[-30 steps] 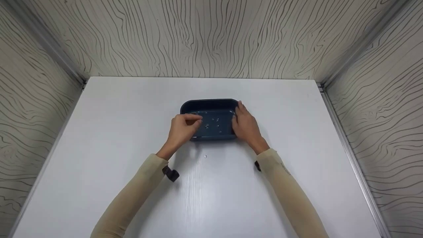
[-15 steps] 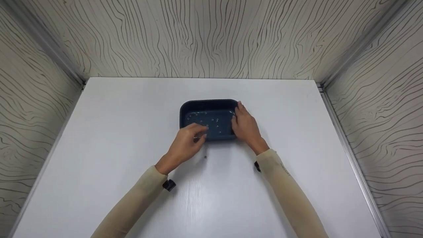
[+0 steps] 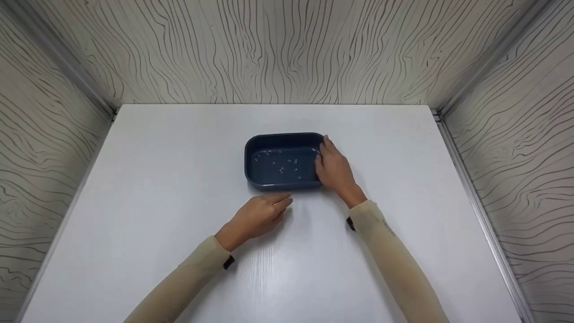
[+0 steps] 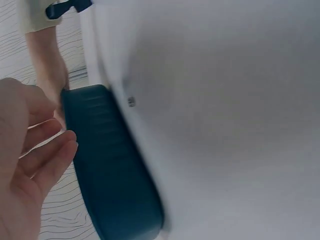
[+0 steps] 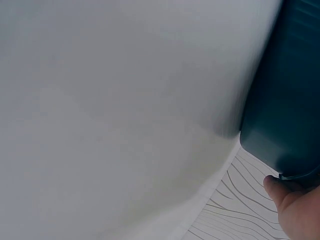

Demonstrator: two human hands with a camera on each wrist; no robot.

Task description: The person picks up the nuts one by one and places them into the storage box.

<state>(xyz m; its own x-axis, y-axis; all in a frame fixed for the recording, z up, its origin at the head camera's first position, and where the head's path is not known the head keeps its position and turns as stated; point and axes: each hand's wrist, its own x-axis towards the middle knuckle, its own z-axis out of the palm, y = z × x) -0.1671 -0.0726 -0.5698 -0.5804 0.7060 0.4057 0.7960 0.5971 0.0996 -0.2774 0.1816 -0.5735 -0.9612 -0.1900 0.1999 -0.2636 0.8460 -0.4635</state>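
A dark blue rectangular tray (image 3: 287, 185) stands on the white table, with several tiny ring-shaped metal pieces (image 3: 296, 169) scattered over its floor. My right hand (image 3: 337, 172) grips the tray's right end, thumb over the rim and fingers along the outside. Just in front of the tray's near wall, my left hand (image 3: 259, 217) hovers low with loosely bent fingers. In the left wrist view the left hand (image 4: 27, 150) has fingertips apart and nothing between them. One more tiny metal piece (image 4: 131, 101) lies on the table beside the tray (image 4: 112, 165); the left hand hides it in the head view.
The white table (image 3: 179, 157) reaches back to a wood-grain patterned wall (image 3: 287, 54), with similar panels at both sides. Metal frame rails (image 3: 482, 215) run along the side edges. A dark wrist mount (image 3: 228, 262) sits at the left sleeve.
My left hand has moved out of the tray, toward me, to the table in front, over the loose piece. More of the tray's floor shows. The right hand stays on the tray.
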